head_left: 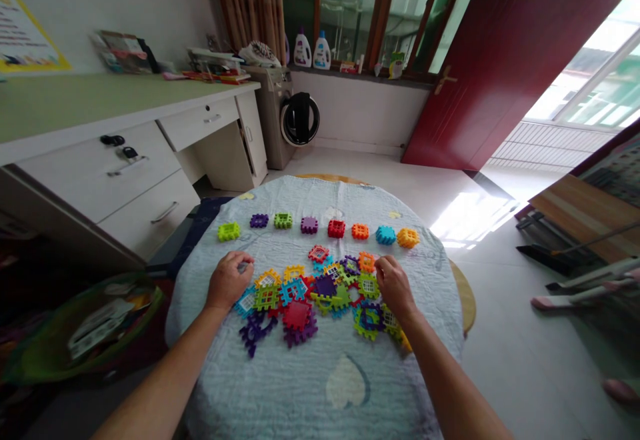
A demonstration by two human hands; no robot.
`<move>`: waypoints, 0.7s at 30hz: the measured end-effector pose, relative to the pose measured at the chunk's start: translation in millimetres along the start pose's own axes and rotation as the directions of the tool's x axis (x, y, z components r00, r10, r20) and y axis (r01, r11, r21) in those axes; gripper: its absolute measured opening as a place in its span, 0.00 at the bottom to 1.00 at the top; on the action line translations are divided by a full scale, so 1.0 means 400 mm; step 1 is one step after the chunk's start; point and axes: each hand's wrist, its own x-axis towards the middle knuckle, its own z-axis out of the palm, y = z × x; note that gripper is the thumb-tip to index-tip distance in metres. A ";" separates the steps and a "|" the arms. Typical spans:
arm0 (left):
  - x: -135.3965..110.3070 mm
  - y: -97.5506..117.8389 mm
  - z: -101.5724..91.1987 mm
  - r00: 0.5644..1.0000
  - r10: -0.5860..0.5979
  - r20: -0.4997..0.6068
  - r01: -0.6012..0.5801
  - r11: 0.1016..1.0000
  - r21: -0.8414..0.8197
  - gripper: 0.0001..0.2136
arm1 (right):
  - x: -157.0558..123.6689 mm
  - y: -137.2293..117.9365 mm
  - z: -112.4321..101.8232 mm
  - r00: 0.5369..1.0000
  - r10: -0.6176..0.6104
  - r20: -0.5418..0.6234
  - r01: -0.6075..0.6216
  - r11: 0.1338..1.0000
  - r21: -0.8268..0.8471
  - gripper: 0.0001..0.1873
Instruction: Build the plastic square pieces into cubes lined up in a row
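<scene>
A heap of colourful interlocking plastic building tiles lies on the cloth-covered round table [270, 393]. My left hand [230, 281] is at the heap's left side, its fingers curled loosely together; no tile shows in it. Near it are a yellow tile [268, 278], a light blue tile [246, 303] and a green tile [267, 298]. At the right side, the fingers of my right hand [395, 283] are closed at the edge of an orange tile [367, 262]. A green tile [369, 285] lies just below. Red [297, 315] and purple tiles [326, 285] overlap in the middle.
Behind the heap several block-like tile pieces form a row, from a lime one [229, 231] to a yellow one [408, 238]. Beyond stand a white desk [135, 167], a washing machine [278, 113] and a red door [475, 60]. A green basket [40, 363] is at left.
</scene>
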 end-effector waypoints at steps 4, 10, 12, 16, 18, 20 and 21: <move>0.001 0.003 -0.001 1.000 -0.008 -0.003 0.008 1.000 0.000 0.08 | -0.016 0.010 -0.011 0.999 -0.025 0.034 0.026 0.999 -0.028 0.10; 0.001 0.008 -0.003 1.000 -0.008 -0.005 0.008 1.000 0.005 0.08 | 0.041 0.020 0.037 0.987 0.058 0.153 -0.042 0.993 -0.109 0.25; 0.002 0.007 -0.003 1.000 0.000 -0.004 0.000 1.000 0.004 0.08 | 0.058 0.027 0.046 0.973 0.097 0.210 -0.073 0.990 -0.118 0.26; 0.002 0.002 -0.001 1.000 0.003 0.002 -0.003 1.000 -0.002 0.08 | 0.062 0.049 0.039 0.972 0.079 0.223 -0.055 0.992 -0.114 0.24; 0.002 -0.001 0.000 1.000 0.000 -0.001 0.000 1.000 -0.005 0.08 | 0.054 0.059 0.030 0.977 0.059 0.205 -0.038 0.993 -0.108 0.23; 0.002 -0.001 0.001 1.000 0.001 -0.004 -0.001 1.000 -0.007 0.08 | 0.045 0.063 0.021 0.978 0.052 0.202 -0.030 0.994 -0.108 0.22; 0.002 -0.001 0.001 1.000 0.001 -0.004 -0.001 1.000 -0.007 0.08 | 0.042 0.062 0.018 0.977 0.051 0.208 -0.029 0.993 -0.111 0.23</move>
